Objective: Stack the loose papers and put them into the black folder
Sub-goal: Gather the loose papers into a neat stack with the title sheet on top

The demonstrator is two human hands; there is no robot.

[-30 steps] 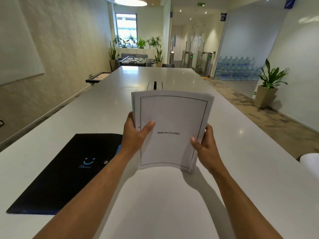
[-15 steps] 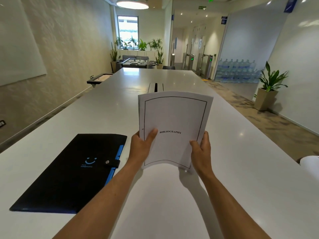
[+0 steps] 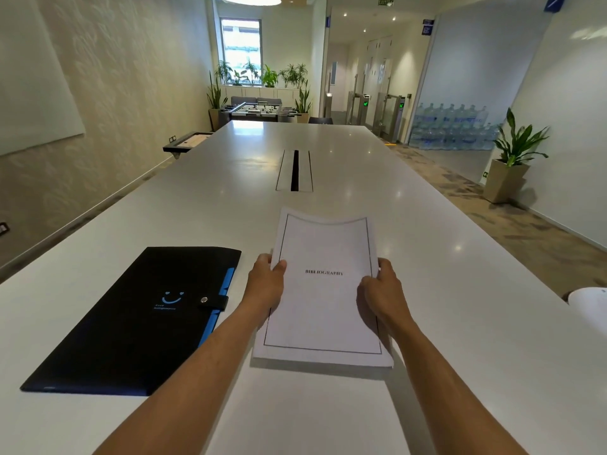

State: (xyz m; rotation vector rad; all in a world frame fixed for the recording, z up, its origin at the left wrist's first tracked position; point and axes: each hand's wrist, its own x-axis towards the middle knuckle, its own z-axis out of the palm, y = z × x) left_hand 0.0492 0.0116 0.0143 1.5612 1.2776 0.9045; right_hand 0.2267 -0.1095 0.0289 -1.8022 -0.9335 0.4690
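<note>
1. Reading the top sheet of the paper stack [image 3: 323, 290], we find the word "BIBLIOGRAPHY" printed in capitals at its middle, inside a thin black border line.
2. On the black folder [image 3: 138, 320] we see a blue smiley mark with a line of small blue print under it, too small for us to read; a green exit sign [image 3: 385, 2] hangs far off near the ceiling.
3. Our left hand [image 3: 265, 287] grips the stack's left edge, thumb on top of the sheet and fingers curled beneath.
4. Our right hand [image 3: 382, 292] grips the right edge likewise, thumb on top, fingers wrapped around the side.
5. Both forearms reach forward from the bottom of the view, angled inward toward the stack.
6. The stack's near edge lies low over the white table [image 3: 460, 290]; the far edge curls upward.
7. The folder lies flat on the table just left of the stack, closed, with its snap strap fastened over a blue edge.
</note>
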